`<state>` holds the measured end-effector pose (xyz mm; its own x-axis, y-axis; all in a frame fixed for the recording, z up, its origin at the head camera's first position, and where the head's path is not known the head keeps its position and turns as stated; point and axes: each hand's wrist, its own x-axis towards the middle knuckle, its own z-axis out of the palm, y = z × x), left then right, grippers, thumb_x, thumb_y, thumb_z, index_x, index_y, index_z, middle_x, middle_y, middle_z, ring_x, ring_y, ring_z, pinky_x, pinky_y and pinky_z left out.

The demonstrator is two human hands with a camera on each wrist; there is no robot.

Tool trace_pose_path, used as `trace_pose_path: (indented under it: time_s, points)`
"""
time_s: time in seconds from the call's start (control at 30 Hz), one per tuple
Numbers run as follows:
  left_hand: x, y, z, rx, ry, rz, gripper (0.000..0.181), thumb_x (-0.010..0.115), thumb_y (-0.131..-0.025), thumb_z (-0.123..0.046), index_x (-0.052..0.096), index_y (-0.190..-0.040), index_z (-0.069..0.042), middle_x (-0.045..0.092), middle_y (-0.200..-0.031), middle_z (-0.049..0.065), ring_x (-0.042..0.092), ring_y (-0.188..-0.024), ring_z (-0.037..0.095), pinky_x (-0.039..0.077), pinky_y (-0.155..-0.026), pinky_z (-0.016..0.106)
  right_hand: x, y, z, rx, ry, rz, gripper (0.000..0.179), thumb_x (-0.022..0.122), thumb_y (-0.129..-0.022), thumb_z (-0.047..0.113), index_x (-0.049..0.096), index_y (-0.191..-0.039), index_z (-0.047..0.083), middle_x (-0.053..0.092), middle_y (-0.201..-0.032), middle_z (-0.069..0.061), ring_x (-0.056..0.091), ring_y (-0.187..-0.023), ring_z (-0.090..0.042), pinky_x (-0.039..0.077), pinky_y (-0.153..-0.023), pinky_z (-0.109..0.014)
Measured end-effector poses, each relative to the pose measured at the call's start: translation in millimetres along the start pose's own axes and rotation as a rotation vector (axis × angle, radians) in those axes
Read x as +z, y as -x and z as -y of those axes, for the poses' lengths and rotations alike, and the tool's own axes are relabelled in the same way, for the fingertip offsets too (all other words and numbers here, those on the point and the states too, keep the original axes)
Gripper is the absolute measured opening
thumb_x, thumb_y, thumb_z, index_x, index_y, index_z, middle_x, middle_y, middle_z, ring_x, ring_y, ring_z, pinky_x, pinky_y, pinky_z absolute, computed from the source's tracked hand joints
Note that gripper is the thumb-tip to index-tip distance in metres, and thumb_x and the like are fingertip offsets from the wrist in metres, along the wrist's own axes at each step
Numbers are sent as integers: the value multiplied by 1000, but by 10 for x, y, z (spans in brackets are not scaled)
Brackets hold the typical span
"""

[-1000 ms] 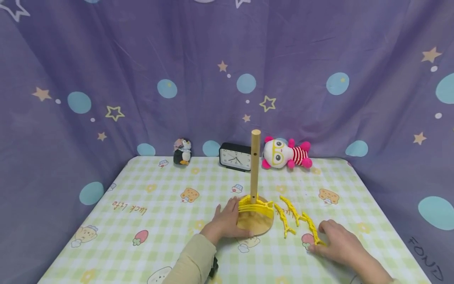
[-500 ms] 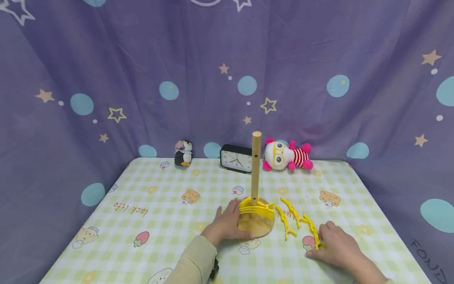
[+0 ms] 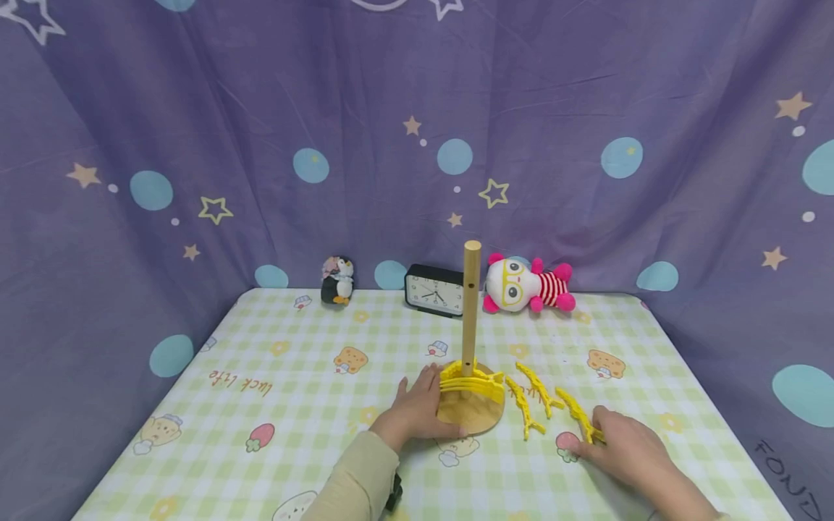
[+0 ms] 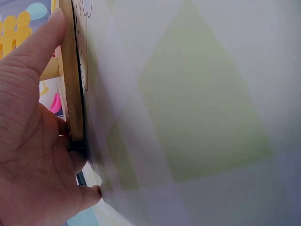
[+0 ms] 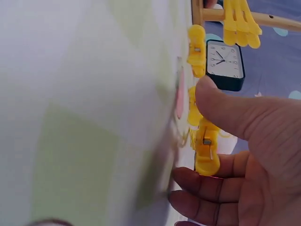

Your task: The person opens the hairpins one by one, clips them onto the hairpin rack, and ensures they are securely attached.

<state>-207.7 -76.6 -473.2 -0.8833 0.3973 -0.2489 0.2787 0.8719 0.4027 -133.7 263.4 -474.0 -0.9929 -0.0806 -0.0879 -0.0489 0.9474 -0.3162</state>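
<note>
Rightmost clip (image 3: 577, 412) shifted, axis seemingly diagonal

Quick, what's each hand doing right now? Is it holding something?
Left hand: holding the round wooden base.
Right hand: thumb and fingers around the end of one yellow clip; can't tell if it's gripped.

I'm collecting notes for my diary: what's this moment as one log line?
left hand: holding round wooden base | right hand: at yellow clip, grip unclear | wooden post: upright | two other clips: on table
</note>
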Motion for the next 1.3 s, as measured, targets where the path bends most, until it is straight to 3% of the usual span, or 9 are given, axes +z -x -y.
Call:
trace_pose_path:
  time_s: [0.23,0.4,0.6,0.7,0.87,1.1,1.3]
  points:
    - [30,-32,26,-3,8,0,118,72,-74,-66,16,-155,-2,10,-163,11,8,-149,25,5,-117,56,-82,0,-29,-25,-61,-122,41,77,-82,33,52,-96,4,48,-64,1,42,-54,-15,34,-50,-31]
    - [52,-47,43,-1,4,-3,119,72,-73,-65,15,-155,-2,10,-163,11,7,-149,24,4,-117,55,-143,-56,15,-71,-103,-211,37,74,-86,25,56,-107,0,68,-85,-9,61,-67,-19,49,-59,-43]
    - [51,-37,50,9,-7,-8,120,72,-73,-67,14,-156,-3,8,-163,10,6,-149,23,3,-117,54,-218,-126,156,-137,-103,-273,35,73,-88,19,63,-116,1,69,-98,-9,60,-72,-17,50,-61,-41]
    - [40,-32,42,9,-2,-4,120,71,-73,-67,14,-156,-2,9,-163,11,6,-149,24,4,-117,55,-237,-157,226,-177,-99,-303,36,72,-88,17,62,-119,1,69,-101,-10,64,-78,-22,52,-65,-45]
    - [10,-22,23,13,6,0,118,72,-74,-65,16,-155,-1,10,-163,13,8,-149,26,5,-117,56,-246,-232,358,-236,-94,-358,33,70,-89,16,65,-119,1,69,-107,-15,66,-93,-32,53,-76,-51]
    - [8,-7,9,7,-5,2,118,72,-75,-65,14,-155,-2,8,-163,12,6,-149,24,4,-117,55,-218,-331,581,-313,-96,-459,31,73,-86,12,68,-115,2,71,-108,-15,69,-90,-31,55,-75,-49]
    - [5,-15,7,5,8,0,117,73,-74,-64,15,-155,-1,10,-163,12,8,-149,25,5,-117,55,-160,-431,808,-360,-74,-465,27,73,-86,13,70,-112,4,72,-105,-10,69,-94,-29,56,-77,-46]
